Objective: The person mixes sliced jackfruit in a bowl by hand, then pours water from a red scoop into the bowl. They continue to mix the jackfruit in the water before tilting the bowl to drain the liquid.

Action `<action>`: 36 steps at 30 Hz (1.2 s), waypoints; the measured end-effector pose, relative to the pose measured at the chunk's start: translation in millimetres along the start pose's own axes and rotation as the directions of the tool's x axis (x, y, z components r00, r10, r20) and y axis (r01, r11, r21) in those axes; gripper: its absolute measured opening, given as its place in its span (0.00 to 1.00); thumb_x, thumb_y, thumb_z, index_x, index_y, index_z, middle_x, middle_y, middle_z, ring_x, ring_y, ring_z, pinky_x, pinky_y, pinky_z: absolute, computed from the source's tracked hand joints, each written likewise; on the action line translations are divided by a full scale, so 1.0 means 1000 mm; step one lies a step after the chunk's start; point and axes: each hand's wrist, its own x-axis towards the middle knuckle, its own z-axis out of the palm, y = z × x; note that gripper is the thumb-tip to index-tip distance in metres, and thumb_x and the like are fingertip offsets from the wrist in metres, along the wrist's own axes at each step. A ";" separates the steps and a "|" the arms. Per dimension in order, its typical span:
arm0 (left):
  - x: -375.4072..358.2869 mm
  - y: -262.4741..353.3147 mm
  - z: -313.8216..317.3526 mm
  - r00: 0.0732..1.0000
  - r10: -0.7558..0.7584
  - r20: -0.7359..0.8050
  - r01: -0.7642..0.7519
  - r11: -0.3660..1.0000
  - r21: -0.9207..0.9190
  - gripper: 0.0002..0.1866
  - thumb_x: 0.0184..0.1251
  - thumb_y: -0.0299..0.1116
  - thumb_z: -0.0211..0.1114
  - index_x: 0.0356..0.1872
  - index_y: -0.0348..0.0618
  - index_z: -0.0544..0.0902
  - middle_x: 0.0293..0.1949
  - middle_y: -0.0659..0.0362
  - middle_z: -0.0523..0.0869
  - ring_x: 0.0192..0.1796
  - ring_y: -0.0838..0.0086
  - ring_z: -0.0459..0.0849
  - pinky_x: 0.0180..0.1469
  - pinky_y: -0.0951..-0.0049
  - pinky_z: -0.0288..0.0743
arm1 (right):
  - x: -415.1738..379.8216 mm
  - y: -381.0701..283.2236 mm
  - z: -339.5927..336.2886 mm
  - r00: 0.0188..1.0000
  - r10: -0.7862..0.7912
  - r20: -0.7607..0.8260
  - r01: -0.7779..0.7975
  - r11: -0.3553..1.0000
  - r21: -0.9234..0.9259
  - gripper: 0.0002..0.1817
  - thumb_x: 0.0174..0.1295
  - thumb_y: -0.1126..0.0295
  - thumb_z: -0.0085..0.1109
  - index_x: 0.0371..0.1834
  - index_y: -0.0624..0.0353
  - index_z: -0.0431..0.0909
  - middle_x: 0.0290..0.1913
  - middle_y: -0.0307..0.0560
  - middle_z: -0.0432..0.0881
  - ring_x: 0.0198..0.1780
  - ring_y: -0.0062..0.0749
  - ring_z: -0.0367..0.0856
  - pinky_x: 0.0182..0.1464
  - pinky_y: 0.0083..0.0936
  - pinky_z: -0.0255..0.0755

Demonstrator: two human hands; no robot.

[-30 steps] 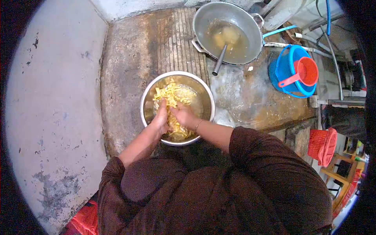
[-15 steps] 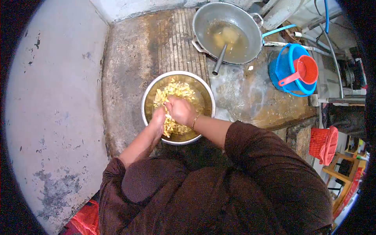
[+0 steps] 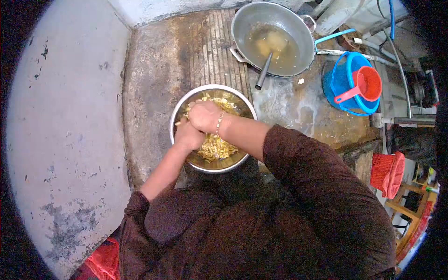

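Observation:
A round metal bowl [image 3: 249, 105] stands on the worn surface, with chopped yellow pieces [image 3: 217, 148] inside. Both hands are in its left half, close together and touching. My left hand [image 3: 188, 136] has its fingers curled among the pieces; the fingertips and whatever they hold are hidden. My right hand [image 3: 204, 115], with a thin gold bracelet at the wrist, lies just above and beside it, fingers bent down and mostly out of sight. Some yellow pieces show at the edges of the fingers.
Behind the bowl to the right sits a large grey pan [image 3: 242, 28] with cloudy liquid and a handled tool [image 3: 264, 72]. Further right are a blue bucket [image 3: 338, 81] with a red dipper [image 3: 370, 84] on it, and a red basket [image 3: 383, 172]. A grey wall [image 3: 70, 116] rises at left.
My right hand has moved left and my left hand slightly inward, so they now meet at the bowl's left side. More yellow pieces show in the lower middle.

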 end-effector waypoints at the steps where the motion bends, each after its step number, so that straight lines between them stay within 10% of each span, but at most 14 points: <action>1: 0.000 0.002 -0.004 0.999 -0.021 -0.047 0.023 0.999 0.036 0.22 0.58 0.38 0.58 0.54 0.43 0.78 0.57 0.38 0.71 0.60 0.47 0.70 0.62 0.60 0.65 | 0.005 0.003 -0.001 0.999 -0.037 0.028 0.037 0.999 -0.006 0.13 0.52 0.66 0.52 0.34 0.59 0.84 0.47 0.56 0.79 0.50 0.42 0.79 0.49 0.38 0.74; 6: 0.008 -0.009 0.015 0.998 0.032 -0.051 -0.030 0.998 0.051 0.44 0.60 0.50 0.60 0.70 0.38 0.49 0.62 0.32 0.62 0.63 0.43 0.66 0.65 0.59 0.63 | -0.013 0.047 0.022 0.994 0.104 -0.043 -0.105 0.994 -0.014 0.13 0.53 0.66 0.52 0.33 0.63 0.83 0.43 0.58 0.80 0.47 0.46 0.79 0.49 0.35 0.74; 9: 0.010 -0.015 0.026 0.991 -0.022 0.133 0.030 0.997 -0.064 0.44 0.60 0.51 0.59 0.71 0.39 0.50 0.66 0.31 0.55 0.65 0.40 0.62 0.65 0.58 0.61 | -0.035 0.046 0.026 0.973 0.174 0.151 -0.172 0.985 -0.028 0.14 0.54 0.67 0.51 0.34 0.65 0.82 0.42 0.61 0.80 0.45 0.47 0.81 0.47 0.36 0.75; 13: 0.006 -0.013 0.016 0.929 0.207 0.306 -0.202 0.978 -0.047 0.35 0.62 0.45 0.57 0.67 0.40 0.60 0.55 0.35 0.74 0.57 0.50 0.76 0.59 0.60 0.70 | -0.043 0.028 0.009 0.923 0.041 0.382 -0.083 0.992 0.095 0.11 0.52 0.71 0.50 0.32 0.65 0.82 0.34 0.61 0.82 0.37 0.51 0.82 0.42 0.38 0.76; 14: -0.016 0.026 -0.035 0.852 -0.020 0.523 0.032 0.999 -0.014 0.25 0.62 0.39 0.55 0.60 0.41 0.71 0.47 0.39 0.80 0.45 0.52 0.83 0.50 0.60 0.75 | -0.043 0.023 0.005 0.922 0.055 0.383 -0.123 0.980 0.158 0.11 0.51 0.71 0.50 0.31 0.64 0.82 0.32 0.61 0.82 0.36 0.51 0.82 0.41 0.38 0.76; 17: -0.011 0.027 -0.053 0.916 -0.005 0.401 0.037 0.997 -0.071 0.19 0.63 0.35 0.54 0.54 0.42 0.76 0.44 0.40 0.81 0.36 0.52 0.85 0.44 0.58 0.77 | -0.034 0.036 0.007 0.990 0.065 0.122 -0.098 0.952 0.291 0.11 0.50 0.68 0.54 0.27 0.64 0.82 0.32 0.61 0.81 0.34 0.54 0.81 0.40 0.41 0.76; 18: -0.001 0.007 -0.034 0.975 0.216 0.059 -0.218 0.976 0.028 0.15 0.64 0.35 0.55 0.50 0.44 0.79 0.47 0.39 0.79 0.41 0.51 0.83 0.46 0.56 0.75 | -0.024 0.046 0.008 0.990 0.113 0.082 -0.133 0.944 0.303 0.12 0.50 0.67 0.55 0.26 0.65 0.82 0.32 0.63 0.81 0.35 0.55 0.81 0.40 0.41 0.76; 21: 0.008 0.001 -0.020 0.970 0.174 -0.168 -0.157 0.982 0.107 0.20 0.63 0.38 0.57 0.55 0.40 0.75 0.56 0.36 0.72 0.53 0.47 0.77 0.54 0.54 0.70 | -0.023 0.052 -0.018 0.994 0.089 0.066 -0.101 0.976 0.191 0.16 0.54 0.62 0.53 0.28 0.65 0.82 0.34 0.64 0.81 0.40 0.55 0.81 0.46 0.41 0.75; 24: 0.016 -0.008 0.007 0.974 0.117 -0.197 -0.121 0.993 -0.007 0.30 0.66 0.45 0.55 0.62 0.35 0.66 0.63 0.33 0.62 0.64 0.43 0.64 0.65 0.54 0.60 | -0.026 0.056 0.011 0.952 0.286 0.107 -0.305 0.905 0.297 0.19 0.63 0.58 0.43 0.43 0.58 0.81 0.45 0.65 0.79 0.50 0.56 0.77 0.58 0.42 0.68; 27: 0.020 -0.012 0.029 0.994 -0.099 -0.042 0.083 0.956 -0.282 0.37 0.68 0.52 0.49 0.67 0.31 0.55 0.66 0.33 0.58 0.69 0.44 0.56 0.70 0.57 0.51 | -0.045 0.056 0.026 0.980 0.080 0.181 -0.095 0.993 0.076 0.30 0.63 0.49 0.46 0.48 0.70 0.73 0.52 0.72 0.73 0.56 0.57 0.73 0.58 0.42 0.67; 30: 0.051 -0.045 0.075 0.985 -0.170 0.025 0.165 0.890 -0.425 0.41 0.69 0.60 0.41 0.68 0.32 0.53 0.66 0.33 0.57 0.70 0.45 0.56 0.71 0.58 0.49 | -0.056 0.039 0.062 0.825 0.525 0.209 -0.558 0.694 0.456 0.36 0.63 0.43 0.43 0.51 0.73 0.71 0.53 0.72 0.72 0.58 0.57 0.71 0.62 0.39 0.63; 31: 0.052 -0.046 0.079 0.978 -0.196 0.070 0.205 0.857 -0.473 0.41 0.69 0.61 0.40 0.68 0.32 0.53 0.67 0.34 0.58 0.69 0.46 0.56 0.71 0.57 0.49 | -0.054 0.036 0.085 0.754 0.613 0.236 -0.625 0.561 0.543 0.36 0.63 0.42 0.43 0.51 0.73 0.71 0.53 0.72 0.73 0.58 0.57 0.72 0.63 0.38 0.62; 32: 0.056 -0.055 0.097 0.983 -0.075 0.167 0.182 0.511 -0.840 0.39 0.69 0.62 0.37 0.65 0.34 0.61 0.62 0.41 0.68 0.62 0.51 0.71 0.64 0.57 0.65 | -0.057 0.023 0.078 0.725 0.641 0.253 -0.638 0.487 0.597 0.34 0.65 0.45 0.44 0.52 0.72 0.71 0.52 0.71 0.74 0.56 0.55 0.73 0.60 0.39 0.64; 36: -0.002 0.002 0.040 0.850 0.068 0.523 0.526 -0.030 -0.850 0.37 0.69 0.64 0.29 0.66 0.47 0.62 0.60 0.43 0.70 0.58 0.51 0.75 0.56 0.49 0.72 | -0.058 -0.007 0.102 0.729 0.679 0.093 -0.461 0.386 0.799 0.33 0.61 0.52 0.50 0.64 0.64 0.61 0.57 0.75 0.65 0.56 0.65 0.68 0.59 0.49 0.62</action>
